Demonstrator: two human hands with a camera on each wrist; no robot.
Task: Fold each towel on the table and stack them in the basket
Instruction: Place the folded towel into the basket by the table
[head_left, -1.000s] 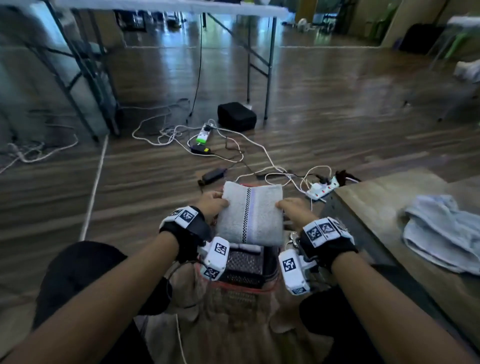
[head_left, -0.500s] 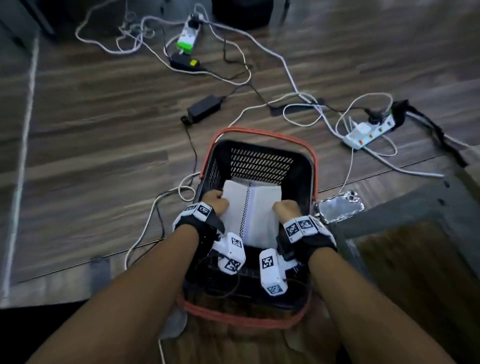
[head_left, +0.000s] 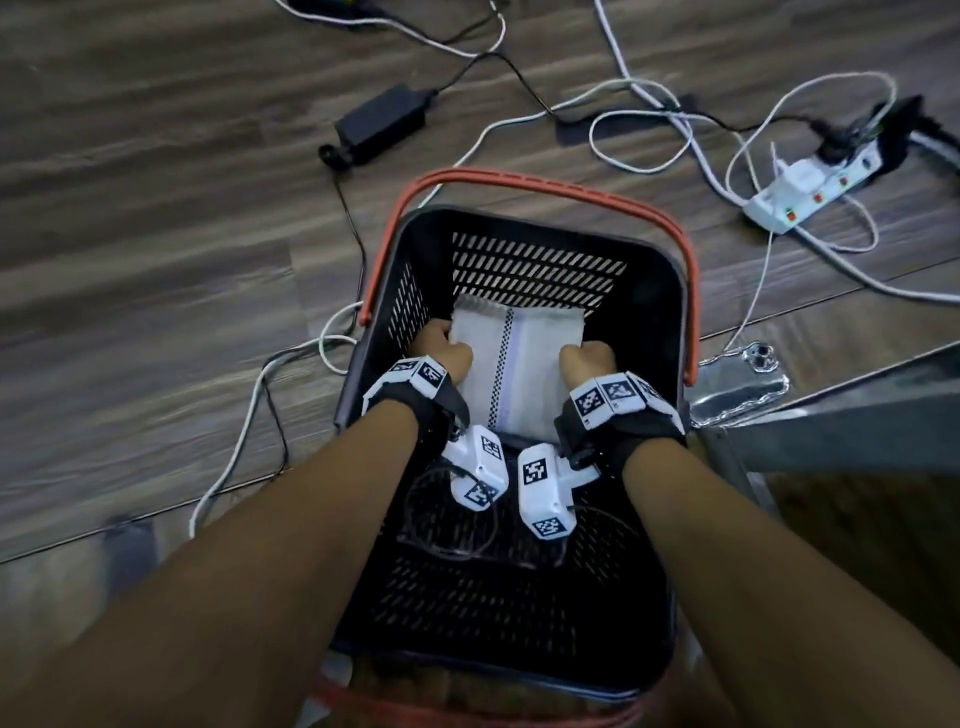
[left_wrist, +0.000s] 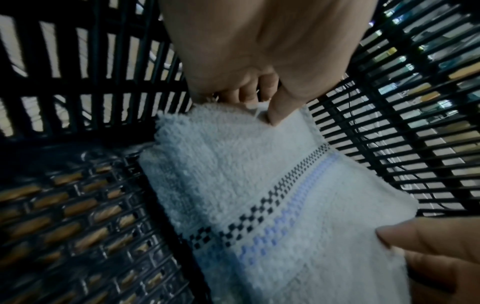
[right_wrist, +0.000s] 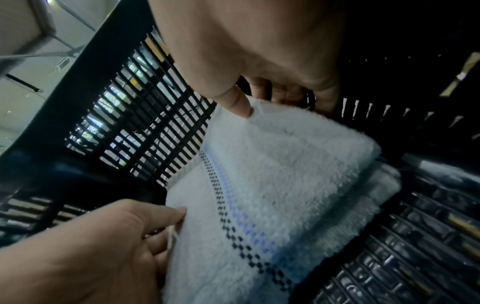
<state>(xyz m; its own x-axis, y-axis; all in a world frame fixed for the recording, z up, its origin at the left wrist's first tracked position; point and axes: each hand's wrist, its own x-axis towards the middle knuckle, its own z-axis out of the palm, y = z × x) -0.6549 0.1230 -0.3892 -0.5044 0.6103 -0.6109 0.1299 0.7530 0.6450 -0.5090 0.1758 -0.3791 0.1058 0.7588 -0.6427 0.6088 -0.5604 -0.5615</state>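
A folded white towel (head_left: 514, 374) with a black checkered stripe and a blue stripe is low inside the black slatted basket (head_left: 535, 265), near its far wall. My left hand (head_left: 441, 348) grips the towel's left edge, and my right hand (head_left: 584, 361) grips its right edge. The left wrist view shows the left hand (left_wrist: 262, 107) with its thumb pressed on top of the towel (left_wrist: 259, 185) and its fingers curled beneath. In the right wrist view the right hand (right_wrist: 257, 102) pinches the towel (right_wrist: 272, 174) the same way. Whether the towel touches the basket floor is unclear.
The basket has red handles (head_left: 519, 179) and stands on a wooden floor. Cables, a black power adapter (head_left: 382, 124) and a white power strip (head_left: 810, 187) lie beyond it. A phone in a clear case (head_left: 737, 379) lies right of the basket, beside the table edge (head_left: 857, 415).
Both hands have carried the folded towel from above the basket down into it, keeping hold of it. The head view has tipped down onto the basket.
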